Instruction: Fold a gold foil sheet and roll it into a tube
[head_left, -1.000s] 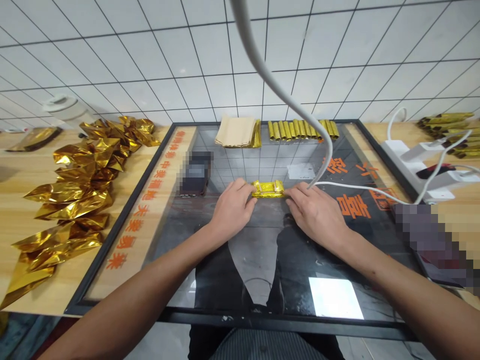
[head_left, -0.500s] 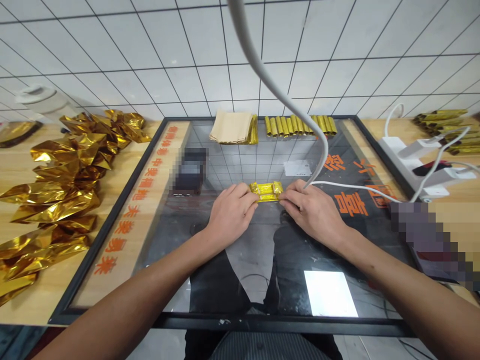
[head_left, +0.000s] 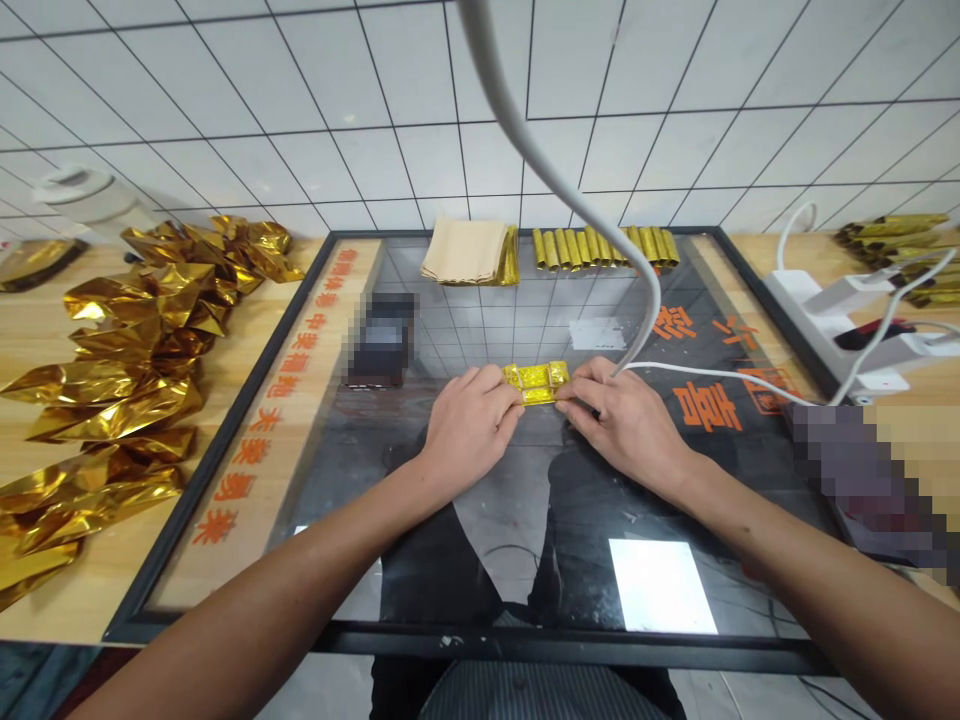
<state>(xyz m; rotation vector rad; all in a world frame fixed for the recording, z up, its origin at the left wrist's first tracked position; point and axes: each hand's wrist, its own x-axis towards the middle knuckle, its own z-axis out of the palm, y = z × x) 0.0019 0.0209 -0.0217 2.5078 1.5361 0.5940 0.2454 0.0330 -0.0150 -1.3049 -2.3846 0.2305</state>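
Observation:
A small piece of folded gold foil paper (head_left: pixel 537 382) lies on the dark glass top (head_left: pixel 480 480), between my two hands. My left hand (head_left: pixel 474 418) pinches its left end, fingers closed against the edge. At the right end, my right hand (head_left: pixel 616 410) grips the near corner between thumb and fingers. The paper's ends are folded inward, leaving a flat strip in the middle. My fingertips partly cover both ends.
Crumpled gold foil pieces (head_left: pixel 135 350) spread over the left side. Behind are a stack of tan paper (head_left: pixel 465 250) and a row of gold paper rolls (head_left: pixel 592 248). A grey hose (head_left: pixel 540 160) hangs across. A power strip (head_left: pixel 806 320) with chargers stands right.
The view has shifted very slightly. Both hands keep hold of the gold paper, and its near edge shows a little flatter and wider between them.

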